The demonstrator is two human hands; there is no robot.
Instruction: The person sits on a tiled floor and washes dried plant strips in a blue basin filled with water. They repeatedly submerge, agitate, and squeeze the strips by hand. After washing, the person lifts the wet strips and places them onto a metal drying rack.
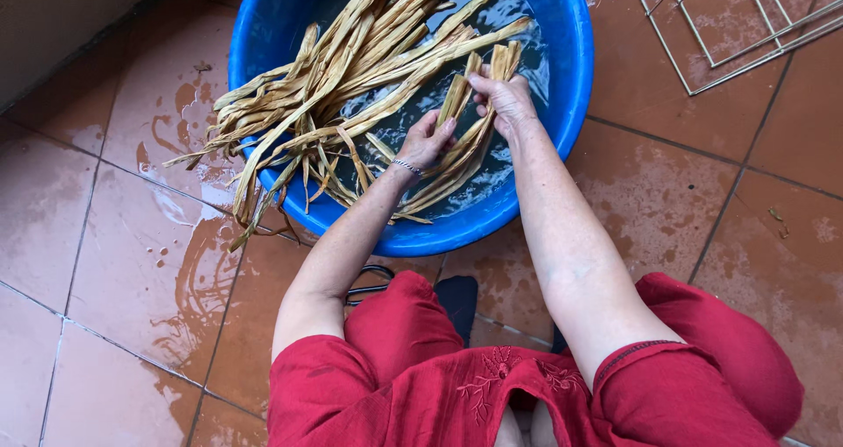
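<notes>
We've got both hands, left hand (pixel 428 140) and right hand (pixel 502 96), fingers closed around a bundle of strips (pixel 465 135) over the blue basin (pixel 562 25), but the pile (pixel 290 122) hanging over its left rim could probably slide onto the wet floor (pixel 132 263).

I see a glossy blue plastic basin (pixel 562 25) holding wet, fibrous tan leaf strips (pixel 351 69), shiny with water. The terracotta floor tiles (pixel 114 263) look glazed and wet. A thin metal wire rack (pixel 746 34) gleams dully. My red clothing (pixel 413 385) is matt embroidered cloth.
</notes>
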